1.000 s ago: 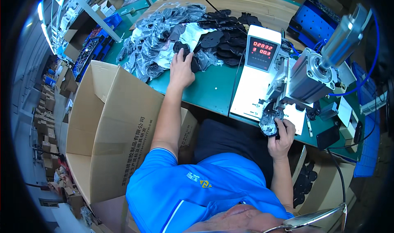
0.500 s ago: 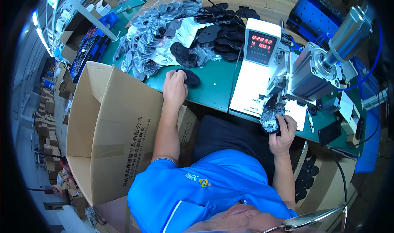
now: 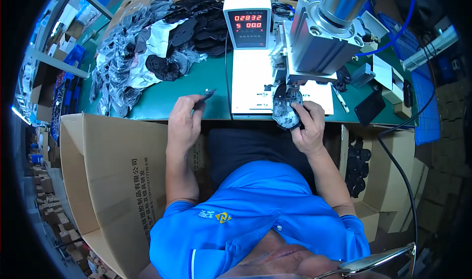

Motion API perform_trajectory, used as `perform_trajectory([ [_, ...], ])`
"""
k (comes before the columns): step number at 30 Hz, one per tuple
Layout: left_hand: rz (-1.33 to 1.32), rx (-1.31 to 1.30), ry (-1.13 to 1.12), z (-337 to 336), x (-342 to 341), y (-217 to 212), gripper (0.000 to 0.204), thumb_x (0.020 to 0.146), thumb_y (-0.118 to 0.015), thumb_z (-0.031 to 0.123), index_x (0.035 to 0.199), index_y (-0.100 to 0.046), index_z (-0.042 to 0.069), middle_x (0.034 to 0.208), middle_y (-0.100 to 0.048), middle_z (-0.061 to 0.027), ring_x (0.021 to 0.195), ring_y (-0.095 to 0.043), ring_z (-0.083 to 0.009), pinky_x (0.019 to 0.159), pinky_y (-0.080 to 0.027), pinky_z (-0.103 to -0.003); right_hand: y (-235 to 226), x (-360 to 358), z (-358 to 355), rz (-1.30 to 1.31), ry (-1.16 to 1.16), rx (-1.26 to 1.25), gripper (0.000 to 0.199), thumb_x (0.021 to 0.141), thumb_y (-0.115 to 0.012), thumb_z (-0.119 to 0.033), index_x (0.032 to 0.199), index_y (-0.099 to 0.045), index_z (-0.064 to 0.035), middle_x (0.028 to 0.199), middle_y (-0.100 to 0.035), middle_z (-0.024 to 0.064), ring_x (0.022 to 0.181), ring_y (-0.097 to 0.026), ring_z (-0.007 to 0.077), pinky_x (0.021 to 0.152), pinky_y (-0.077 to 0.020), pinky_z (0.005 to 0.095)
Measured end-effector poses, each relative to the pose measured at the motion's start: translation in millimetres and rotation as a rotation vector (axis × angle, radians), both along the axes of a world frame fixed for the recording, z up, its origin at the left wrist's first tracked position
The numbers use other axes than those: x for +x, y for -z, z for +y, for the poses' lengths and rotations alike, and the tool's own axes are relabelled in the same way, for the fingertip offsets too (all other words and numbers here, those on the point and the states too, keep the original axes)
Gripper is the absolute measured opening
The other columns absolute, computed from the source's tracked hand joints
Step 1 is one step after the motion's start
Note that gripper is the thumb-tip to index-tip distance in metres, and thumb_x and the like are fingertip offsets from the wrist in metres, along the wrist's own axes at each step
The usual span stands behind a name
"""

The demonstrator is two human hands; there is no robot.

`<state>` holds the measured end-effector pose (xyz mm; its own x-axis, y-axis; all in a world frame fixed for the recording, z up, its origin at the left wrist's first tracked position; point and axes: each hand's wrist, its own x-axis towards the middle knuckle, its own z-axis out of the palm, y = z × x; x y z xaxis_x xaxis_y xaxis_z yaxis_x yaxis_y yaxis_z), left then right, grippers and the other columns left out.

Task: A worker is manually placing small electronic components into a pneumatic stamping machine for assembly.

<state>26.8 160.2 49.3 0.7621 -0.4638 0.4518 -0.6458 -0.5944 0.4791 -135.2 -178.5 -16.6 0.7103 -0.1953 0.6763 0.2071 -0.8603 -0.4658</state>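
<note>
My left hand [image 3: 185, 121] is closed on a thin black plastic part [image 3: 208, 94], seen nearly edge-on above the front edge of the green table. In my right hand [image 3: 309, 127], thumb and fingers grip the near end of a dark, rounded plastic shell [image 3: 286, 113]. The shell's far end sits beneath the head of a metal press [image 3: 322, 40], and its open inner side faces up. Whether the press touches it is hidden. A white box with a red lit display [image 3: 248, 35] stands left of the press, on the bright white base plate [image 3: 250, 82].
Black plastic parts [image 3: 209, 25] and crumpled clear bags [image 3: 123, 57] are heaped on the table's far left. An open carton [image 3: 110, 180] stands by my left arm. Another carton [image 3: 388, 175] with black parts is at my right. A black cable [image 3: 400, 168] hangs beside it.
The whole view has shifted, so the table appears farther left. My left hand has lifted and tilted its black part from flat to edge-on. My right hand still holds the shell at the press.
</note>
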Motion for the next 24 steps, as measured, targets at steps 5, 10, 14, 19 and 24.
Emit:
perform_trajectory([
  [5, -0.174, -0.139, 0.226, -28.0, -21.1, 1.6, 0.042, 0.087, -0.073, -0.017, 0.126, -0.076, -0.001, 0.118, -0.078, -0.02, 0.109, -0.078, -0.0398, 0.098, -0.064, -0.047, 0.4, 0.2, 1.0, -0.016, -0.006, -0.017, 0.052, 0.076, -0.084, -0.004, 0.128, -0.083, -0.0041, 0.119, -0.069, 0.0166, 0.111, -0.069, 0.0391, 0.1, -0.0529, 0.05],
  [10, -0.449, -0.059, 0.316, -51.4, -31.1, 4.1, 0.049, 0.079, -0.078, -0.003, 0.127, -0.082, 0.001, 0.121, -0.079, -0.0149, 0.112, -0.078, -0.0357, 0.096, -0.068, -0.047, -11.0, -2.1, -1.5, 0.024, -0.018, 0.058, 0.051, 0.077, -0.084, -0.004, 0.128, -0.083, -0.0038, 0.12, -0.071, 0.0186, 0.112, -0.07, 0.0406, 0.1, -0.0552, 0.05],
  [14, -0.449, -0.097, 0.39, -63.7, -34.7, 5.7, 0.057, 0.075, -0.076, -0.009, 0.131, -0.08, 0.001, 0.118, -0.078, -0.0157, 0.106, -0.078, -0.0363, 0.087, -0.066, -0.048, -23.3, 3.4, -2.1, -0.001, -0.018, 0.047, 0.048, 0.08, -0.085, -0.005, 0.128, -0.083, -0.0043, 0.12, -0.072, 0.0194, 0.109, -0.07, 0.0406, 0.097, -0.0577, 0.0484],
  [19, -0.512, 0.025, 0.222, -65.5, -25.0, 6.8, 0.043, 0.09, -0.079, -0.001, 0.133, -0.079, 0.003, 0.108, -0.077, -0.0104, 0.091, -0.073, -0.0293, 0.076, -0.055, -0.044, -33.3, -16.9, -5.1, -0.013, -0.005, 0.096, 0.046, 0.083, -0.086, -0.007, 0.128, -0.083, -0.0038, 0.121, -0.071, 0.0201, 0.109, -0.071, 0.0407, 0.094, -0.0591, 0.045],
  [24, -0.395, 0.289, -0.247, -45.8, 15.7, 35.0, 0.04, 0.095, -0.08, 0.008, 0.134, -0.078, 0.005, 0.098, -0.073, -0.0102, 0.091, -0.069, -0.0308, 0.081, -0.05, -0.047, -39.4, -73.8, -20.4, 0.043, 0.115, 0.107, 0.044, 0.087, -0.08, -0.005, 0.131, -0.081, -0.0015, 0.128, -0.071, 0.023, 0.116, -0.072, 0.0415, 0.106, -0.0573, 0.0453],
])
